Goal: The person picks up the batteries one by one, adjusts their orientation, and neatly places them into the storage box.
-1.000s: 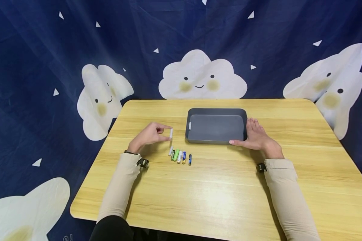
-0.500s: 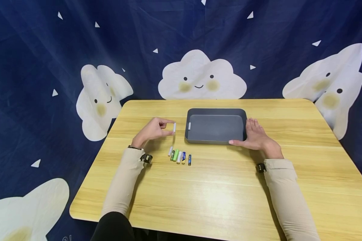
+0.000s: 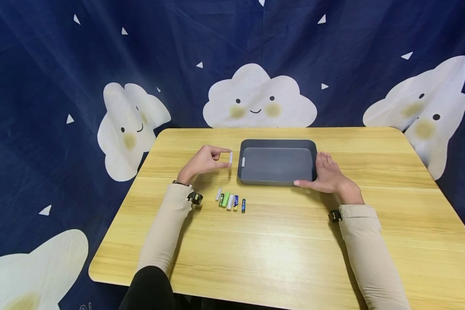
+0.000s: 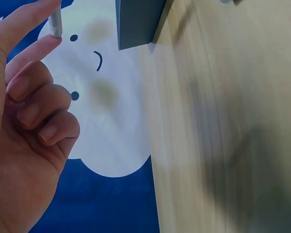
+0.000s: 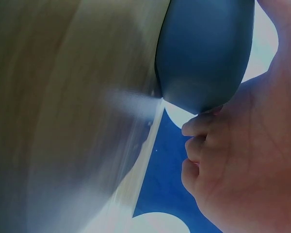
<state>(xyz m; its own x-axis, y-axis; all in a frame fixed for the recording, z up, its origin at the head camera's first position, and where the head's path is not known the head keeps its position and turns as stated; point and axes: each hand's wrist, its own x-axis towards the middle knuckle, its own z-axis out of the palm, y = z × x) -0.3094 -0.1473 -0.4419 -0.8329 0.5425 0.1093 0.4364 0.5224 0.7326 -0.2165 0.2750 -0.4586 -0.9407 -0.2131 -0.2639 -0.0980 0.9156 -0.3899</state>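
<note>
Between the thumb and index finger of my left hand (image 3: 203, 162) a slim white battery (image 3: 230, 158) is pinched by its two ends, above the table just left of the grey tray (image 3: 280, 167). In the left wrist view that battery (image 4: 56, 23) shows at the top, with the other fingers folded toward the palm. Inside the tray, along its left wall, lies another white battery (image 3: 243, 162). My right hand (image 3: 329, 175) rests against the tray's right end, fingers extended along the side and thumb on the front rim. The right wrist view shows the tray's outer wall (image 5: 203, 53) beside the fingers.
Several batteries lie in a loose row before the tray: a white one (image 3: 218, 194), a bright green one (image 3: 226, 200), a blue-and-yellow one (image 3: 236, 203) and a blue one (image 3: 243, 206) at the right end, among others. A blue cloud-patterned curtain (image 3: 186, 38) hangs behind the wooden table (image 3: 279, 241).
My left hand has moved away from me and to the right with the white battery, from near the battery row to beside the tray's left wall. The right hand and tray have stayed put.
</note>
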